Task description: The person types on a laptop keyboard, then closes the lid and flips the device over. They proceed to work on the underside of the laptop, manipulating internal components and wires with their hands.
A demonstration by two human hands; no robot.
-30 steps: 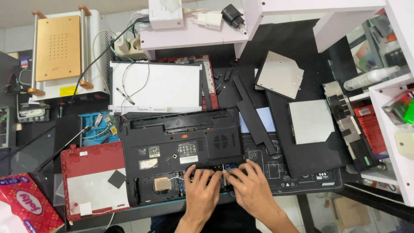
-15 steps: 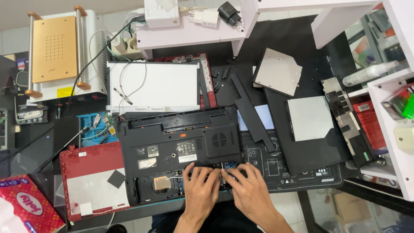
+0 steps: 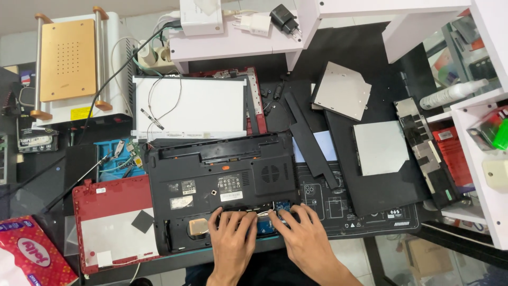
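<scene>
An upturned black laptop base (image 3: 222, 180) lies on the work mat, its underside up. Both hands rest at its near edge over an open bay with a blue board. My left hand (image 3: 231, 239) has its fingers spread and pressed into the bay. Beside it, my right hand (image 3: 299, 235) has its fingertips on the same opening, where small metal parts show. A gold-coloured square part (image 3: 198, 226) sits just left of my left hand. What the fingertips touch is hidden under them.
A red laptop lid (image 3: 114, 222) lies left of the base, a bare white screen panel (image 3: 190, 108) behind it. Two silver drive units (image 3: 341, 90) (image 3: 382, 147), black strips and a black battery (image 3: 427, 153) lie to the right. White shelves (image 3: 489, 159) stand at right.
Both hands stay on the bay at the laptop's near edge. The fingers have shifted only slightly.
</scene>
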